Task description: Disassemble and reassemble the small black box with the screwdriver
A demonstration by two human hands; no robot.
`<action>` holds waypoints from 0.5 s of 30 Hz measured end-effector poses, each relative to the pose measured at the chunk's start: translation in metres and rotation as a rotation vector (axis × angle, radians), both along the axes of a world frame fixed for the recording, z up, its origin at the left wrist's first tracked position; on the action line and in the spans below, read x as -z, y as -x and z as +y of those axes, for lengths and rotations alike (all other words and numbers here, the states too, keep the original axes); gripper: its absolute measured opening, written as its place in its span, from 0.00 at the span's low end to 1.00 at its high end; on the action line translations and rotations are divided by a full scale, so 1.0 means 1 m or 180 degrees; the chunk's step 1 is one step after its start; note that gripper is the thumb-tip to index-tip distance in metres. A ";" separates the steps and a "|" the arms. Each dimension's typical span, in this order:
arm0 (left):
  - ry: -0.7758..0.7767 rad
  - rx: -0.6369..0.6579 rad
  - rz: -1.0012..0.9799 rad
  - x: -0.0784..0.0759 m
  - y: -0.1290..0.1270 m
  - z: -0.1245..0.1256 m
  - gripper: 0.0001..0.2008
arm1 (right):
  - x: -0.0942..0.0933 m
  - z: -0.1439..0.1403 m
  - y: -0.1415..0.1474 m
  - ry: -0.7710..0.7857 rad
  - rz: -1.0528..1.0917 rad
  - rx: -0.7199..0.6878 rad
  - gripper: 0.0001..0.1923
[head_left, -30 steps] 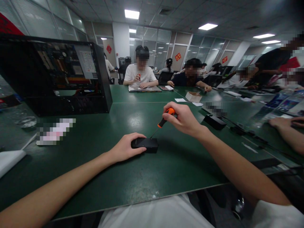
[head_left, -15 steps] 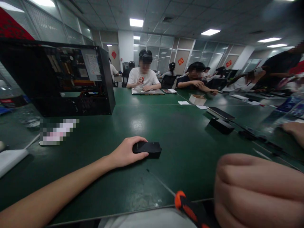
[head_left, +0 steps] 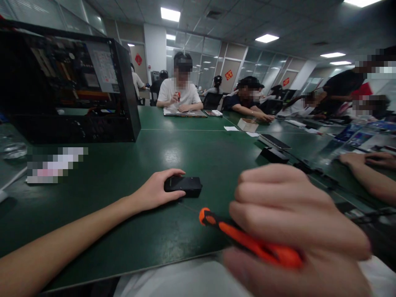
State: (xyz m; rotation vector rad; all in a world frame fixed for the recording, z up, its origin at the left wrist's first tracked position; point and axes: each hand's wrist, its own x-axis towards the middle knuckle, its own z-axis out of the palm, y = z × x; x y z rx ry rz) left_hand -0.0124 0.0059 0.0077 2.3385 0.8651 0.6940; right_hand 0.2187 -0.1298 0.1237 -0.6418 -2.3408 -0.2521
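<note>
My left hand (head_left: 159, 189) is wrapped round the left end of a small black rectangular box (head_left: 191, 186) that lies on the green table (head_left: 123, 239). Its thumb is on the near side and the fingers are on the far side. Close to the camera, my right hand (head_left: 293, 214) grips a screwdriver (head_left: 241, 235) with an orange and black handle. The thin shaft points left toward the black box and is faint with blur. Its tip is near my left thumb, and I cannot tell whether it touches anything.
An open black computer case (head_left: 123, 90) stands at the back left. Right of centre lie a small open carton (head_left: 247, 125), a dark flat device (head_left: 275, 141) and another black box (head_left: 274, 154). A person in white (head_left: 182, 97) sits opposite; another person's hands (head_left: 355, 161) rest at the right.
My right hand has moved left and up with the screwdriver, bringing it closer to the black box. My left hand keeps its hold; the whole view has shifted slightly.
</note>
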 end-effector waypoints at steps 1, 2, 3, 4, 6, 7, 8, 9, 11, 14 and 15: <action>-0.0020 0.0032 -0.0056 0.000 0.000 0.000 0.26 | -0.001 0.015 0.000 -0.0220 -0.0038 -0.0097 0.08; -0.0067 0.0069 -0.0115 -0.001 0.000 -0.001 0.25 | -0.001 0.032 0.000 -0.0388 -0.0040 -0.0157 0.08; -0.0142 0.0105 -0.0168 -0.001 0.000 -0.001 0.24 | -0.001 0.050 0.000 -0.0548 0.0030 -0.0197 0.08; -0.0239 0.0143 -0.0212 -0.002 0.001 -0.002 0.23 | 0.000 0.066 -0.001 -0.0619 0.0074 -0.0171 0.07; -0.0434 0.0208 -0.0264 -0.002 0.002 -0.003 0.22 | 0.004 0.093 -0.001 -0.0657 0.0208 -0.0045 0.07; -0.0501 0.0229 -0.0268 -0.002 0.002 -0.003 0.22 | 0.006 0.102 -0.001 -0.0617 0.0238 0.0029 0.07; -0.0540 0.0241 -0.0266 -0.001 0.002 -0.003 0.22 | 0.009 0.108 0.000 -0.0564 0.0257 0.0087 0.07; -0.0545 0.0242 -0.0251 -0.001 0.002 -0.003 0.22 | 0.011 0.112 0.000 -0.0497 0.0245 0.0126 0.07; -0.0478 0.0207 -0.0205 0.000 0.002 -0.002 0.22 | 0.014 0.114 0.001 -0.0393 0.0220 0.0184 0.07; -0.0333 0.0149 -0.0147 0.001 0.002 0.000 0.23 | 0.016 0.112 0.002 -0.0393 0.0196 0.0174 0.06; -0.0299 0.0138 -0.0122 0.001 0.002 0.000 0.23 | 0.016 0.111 0.003 -0.0403 0.0186 0.0163 0.06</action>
